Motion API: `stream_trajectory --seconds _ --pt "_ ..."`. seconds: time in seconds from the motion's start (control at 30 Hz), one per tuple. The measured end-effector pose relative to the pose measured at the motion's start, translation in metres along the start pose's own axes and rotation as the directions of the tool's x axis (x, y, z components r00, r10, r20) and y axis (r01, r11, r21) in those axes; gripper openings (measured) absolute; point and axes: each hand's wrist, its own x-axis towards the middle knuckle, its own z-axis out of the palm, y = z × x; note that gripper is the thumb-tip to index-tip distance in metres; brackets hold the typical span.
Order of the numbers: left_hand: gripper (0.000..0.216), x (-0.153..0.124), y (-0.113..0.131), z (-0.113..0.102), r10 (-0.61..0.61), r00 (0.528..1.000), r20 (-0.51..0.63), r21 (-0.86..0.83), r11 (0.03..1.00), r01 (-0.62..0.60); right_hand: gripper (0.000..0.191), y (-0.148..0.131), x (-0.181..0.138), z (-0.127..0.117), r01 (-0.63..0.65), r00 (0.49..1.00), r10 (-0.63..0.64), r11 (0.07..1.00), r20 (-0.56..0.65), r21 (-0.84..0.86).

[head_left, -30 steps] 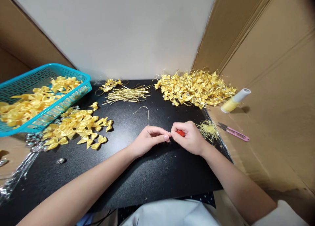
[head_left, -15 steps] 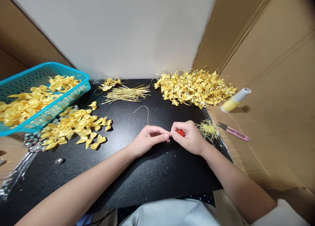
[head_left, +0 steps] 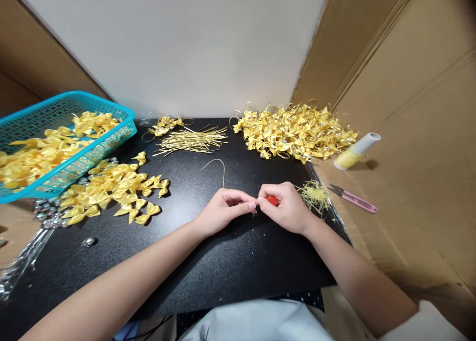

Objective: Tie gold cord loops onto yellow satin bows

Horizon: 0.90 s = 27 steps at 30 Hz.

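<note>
My left hand (head_left: 223,211) and my right hand (head_left: 285,207) rest together on the black table (head_left: 230,261), fingertips touching. The left fingers pinch the end of a thin gold cord (head_left: 220,168) that curves away toward the back. A small red object (head_left: 273,200) shows inside the closed right fingers. Loose yellow ribbon bows (head_left: 115,187) lie to the left of my hands. A big heap of finished yellow bows (head_left: 297,130) sits at the back right. A bundle of cut gold cords (head_left: 191,140) lies at the back middle.
A teal plastic basket (head_left: 111,135) holding yellow bows overhangs the table's left side. Small silver beads (head_left: 50,214) lie under it. On the cardboard at the right are a spool of yellow thread (head_left: 355,151), pink snips (head_left: 353,198) and a tuft of thread scraps (head_left: 315,195).
My hands stay where they were, pinched together. The view has shifted slightly, so the basket and bows sit a little higher and further left.
</note>
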Motion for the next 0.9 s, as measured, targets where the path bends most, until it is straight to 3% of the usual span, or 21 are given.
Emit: stream_trajectory --seconds 0.4,0.67,0.8,0.9 --pt "0.02 -0.001 0.0 -0.004 0.037 0.999 -0.031 0.126 0.992 -0.033 0.022 0.007 -0.005 0.003 0.07 0.996 -0.066 0.996 0.057 -0.055" --pt "0.024 -0.002 0.001 -0.001 0.053 0.999 -0.003 0.182 0.982 -0.052 0.013 0.008 -0.003 0.003 0.026 0.999 -0.027 0.999 0.046 0.03" --pt "0.025 -0.002 0.001 -0.002 0.074 0.995 -0.061 0.185 0.981 -0.061 0.007 0.011 -0.003 0.002 0.032 0.999 -0.032 0.999 0.009 0.028" --pt "0.023 -0.002 -0.001 -0.003 0.098 0.989 -0.113 0.159 0.984 -0.079 0.019 0.012 -0.002 0.001 0.02 1.0 -0.02 0.999 0.0 -0.025"
